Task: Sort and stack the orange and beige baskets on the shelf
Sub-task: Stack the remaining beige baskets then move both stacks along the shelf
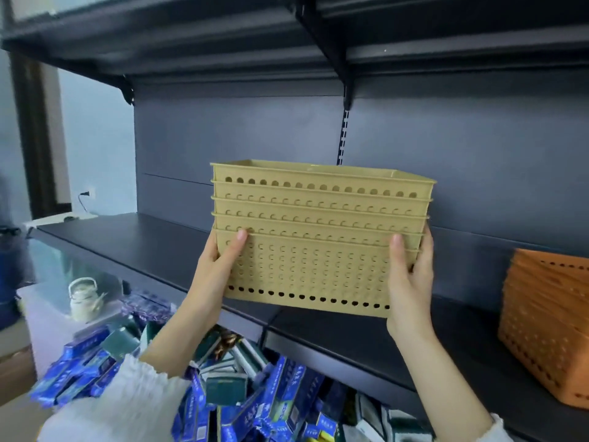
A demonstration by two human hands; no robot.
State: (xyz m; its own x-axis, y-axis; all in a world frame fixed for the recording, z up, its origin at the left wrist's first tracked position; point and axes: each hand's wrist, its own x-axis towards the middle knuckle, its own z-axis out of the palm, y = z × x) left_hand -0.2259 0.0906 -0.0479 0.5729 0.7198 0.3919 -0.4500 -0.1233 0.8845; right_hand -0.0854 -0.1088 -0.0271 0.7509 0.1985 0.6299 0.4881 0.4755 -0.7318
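Observation:
A nested stack of several beige perforated baskets (318, 237) is held up in front of the dark shelf (143, 244), its bottom edge just above the shelf's front lip. My left hand (220, 266) grips the stack's left end, thumb on the front wall. My right hand (409, 275) grips the right end the same way. A stack of orange perforated baskets (548, 327) stands on the shelf at the far right, partly cut off by the frame edge.
Another dark shelf (223, 36) hangs overhead on brackets. Below the shelf lies a heap of blue and green boxes (223, 387). A white teapot (83, 298) sits on a clear bin at lower left. A wall socket (87, 194) is at left.

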